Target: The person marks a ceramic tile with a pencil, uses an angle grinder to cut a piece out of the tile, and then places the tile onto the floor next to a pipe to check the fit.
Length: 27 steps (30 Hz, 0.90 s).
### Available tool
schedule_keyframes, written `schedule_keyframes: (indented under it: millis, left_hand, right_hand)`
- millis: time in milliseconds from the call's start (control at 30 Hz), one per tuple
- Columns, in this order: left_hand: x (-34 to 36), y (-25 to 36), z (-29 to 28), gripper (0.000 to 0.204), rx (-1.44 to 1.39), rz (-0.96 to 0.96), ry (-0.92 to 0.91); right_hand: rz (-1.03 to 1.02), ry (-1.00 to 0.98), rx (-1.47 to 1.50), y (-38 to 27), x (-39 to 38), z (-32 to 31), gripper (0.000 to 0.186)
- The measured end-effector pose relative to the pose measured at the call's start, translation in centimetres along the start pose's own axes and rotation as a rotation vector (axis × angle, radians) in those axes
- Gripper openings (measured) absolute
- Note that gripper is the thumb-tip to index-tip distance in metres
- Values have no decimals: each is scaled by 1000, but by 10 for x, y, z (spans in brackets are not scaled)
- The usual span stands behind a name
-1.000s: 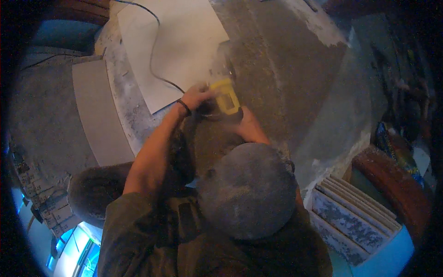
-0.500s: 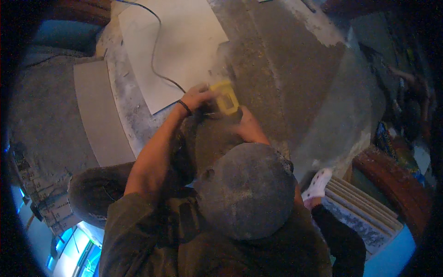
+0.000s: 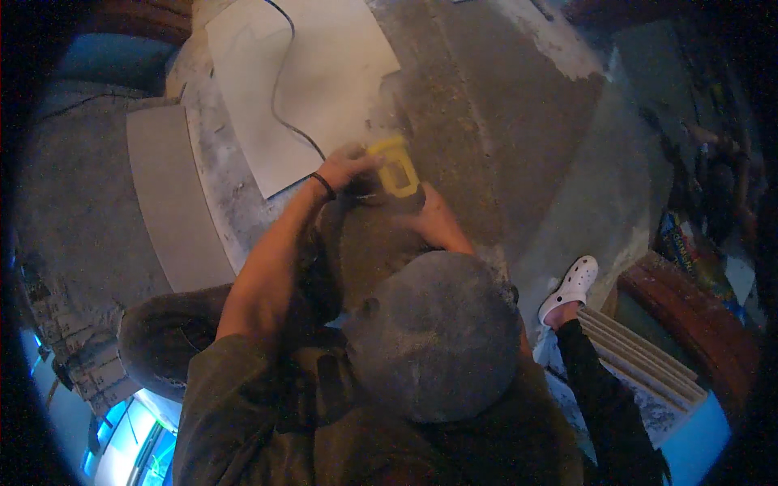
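My left hand (image 3: 348, 168), with a dark band at the wrist, is closed round the left side of a corded yellow power tool (image 3: 399, 174). The tool shows a yellow frame around a dark opening; its working end cannot be made out. At its lower right, my right hand (image 3: 438, 220) grips it with the thumb up against the yellow part, its other fingers partly lost in haze. Beyond the hands lies a large pale sheet (image 3: 304, 89) with a notched right edge near the tool. A dark cord (image 3: 279, 89) runs across this sheet to my left hand.
A long pale strip (image 3: 166, 194) lies on grey material at left. Another person's white clog (image 3: 574, 285) stands at right, beside stacked boards (image 3: 636, 356). A curved reddish-brown edge (image 3: 689, 300) is further right. Bare grey-brown floor (image 3: 519, 113) stretches ahead right.
The other person's white clog has moved forward and turned, with the dark leg shifting right. The cord has slid slightly right on the sheet. My hands and the yellow tool have hardly moved.
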<state>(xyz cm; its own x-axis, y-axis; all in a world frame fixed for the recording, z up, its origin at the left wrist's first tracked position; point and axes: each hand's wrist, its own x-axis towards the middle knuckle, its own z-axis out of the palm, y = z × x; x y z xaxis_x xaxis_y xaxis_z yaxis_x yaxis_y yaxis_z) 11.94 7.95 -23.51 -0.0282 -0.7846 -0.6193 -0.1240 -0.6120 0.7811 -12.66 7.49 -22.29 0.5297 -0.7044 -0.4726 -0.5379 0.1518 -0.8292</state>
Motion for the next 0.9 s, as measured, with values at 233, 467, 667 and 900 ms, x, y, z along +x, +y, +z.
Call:
schedule_keyframes:
  millis: [233,467,667,900]
  left_hand:
    - [-1,-2,-5,52,83,6,2]
    - [2,-2,2,52,14,-13,-20]
    - [-6,5,6,43,26,12,-48]
    - [3,-15,8,43,-41,-20,13]
  right_hand:
    - [71,-52,144,5,-1,2,82]
    - [127,-97,158,-4,-4,-8,89]
    - [82,-84,173,4,-8,-5,91]
    - [48,31,3,1,-12,-3,77]
